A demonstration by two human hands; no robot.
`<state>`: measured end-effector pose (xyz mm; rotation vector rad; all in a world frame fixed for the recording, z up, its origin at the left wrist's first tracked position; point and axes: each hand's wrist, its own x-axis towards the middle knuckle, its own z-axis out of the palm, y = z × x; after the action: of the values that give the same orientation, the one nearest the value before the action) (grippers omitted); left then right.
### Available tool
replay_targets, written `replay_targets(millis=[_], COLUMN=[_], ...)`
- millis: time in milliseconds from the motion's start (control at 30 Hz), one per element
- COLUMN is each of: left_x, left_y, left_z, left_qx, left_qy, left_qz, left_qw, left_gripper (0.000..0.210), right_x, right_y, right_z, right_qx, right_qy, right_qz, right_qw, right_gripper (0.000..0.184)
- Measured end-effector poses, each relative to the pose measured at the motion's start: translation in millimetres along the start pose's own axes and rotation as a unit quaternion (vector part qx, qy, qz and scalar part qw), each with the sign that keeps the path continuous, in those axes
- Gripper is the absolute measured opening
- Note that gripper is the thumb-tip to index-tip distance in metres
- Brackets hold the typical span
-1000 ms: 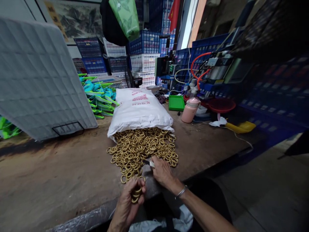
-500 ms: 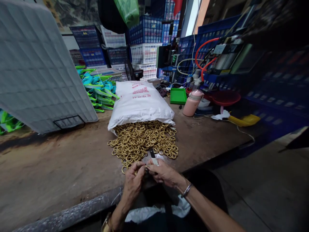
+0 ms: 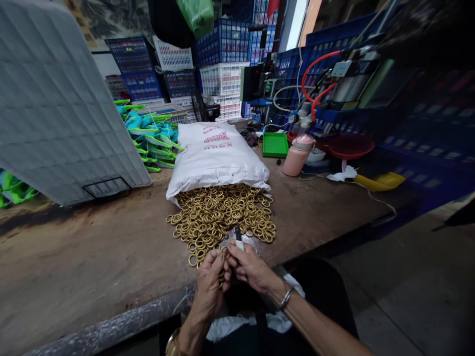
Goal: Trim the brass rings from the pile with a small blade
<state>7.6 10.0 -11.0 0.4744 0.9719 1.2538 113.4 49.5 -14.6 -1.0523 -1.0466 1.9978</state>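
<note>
My left hand (image 3: 212, 281) is closed, with a brass-coloured ring (image 3: 224, 249) pinched at its fingertips and more rings partly showing under its fingers. Close beside it, my right hand (image 3: 249, 268) is closed on a small knife-like tool (image 3: 239, 244) with a pale handle and a dark flat blade pointing away from me. The right fingertips meet the ring too. Just beyond both hands, a heap of brass-coloured rings (image 3: 222, 212) spills from the mouth of a white sack (image 3: 218, 160) with red print. Fingers hide most of what the left palm holds.
On the worktable (image 3: 92, 267), a pale ribbed panel (image 3: 74, 109) stands at left before green and blue plastic pieces (image 3: 152, 131). Toward the right are a green tray (image 3: 275, 145), a pink bottle (image 3: 297, 158), a red dish (image 3: 351, 147) and a yellow scoop (image 3: 382, 183). Stacked crates (image 3: 224, 42) rise behind.
My left hand has turned slightly, so rings under its fingers show more. The ring between the fingertips stands more upright in view. The view has shifted a little; the sack and heap stay put.
</note>
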Motion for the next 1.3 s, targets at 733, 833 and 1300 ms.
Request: replay_targets(millis=[733, 833, 1300], left_x=[1, 1, -7], left_y=[7, 5, 7], left_z=[-11.1, -12.6, -13.4], left_qx=[0.185, 0.167, 0.152], left_qy=[0.02, -0.002, -0.025], left_qz=[0.048, 0.021, -0.006], left_qw=[0.981, 0.986, 0.988], left_gripper=[0.028, 0.028, 0.029], right_x=[-5, -4, 3], right_y=[-8, -9, -9], right_z=[-4, -5, -7], right_qx=[-0.039, -0.055, -0.341], right_qy=[-0.034, -0.018, 0.062], right_qz=[0.025, 0.018, -0.127], right_qw=[0.998, 0.998, 0.929], right_gripper=[0.03, 0.029, 0.022])
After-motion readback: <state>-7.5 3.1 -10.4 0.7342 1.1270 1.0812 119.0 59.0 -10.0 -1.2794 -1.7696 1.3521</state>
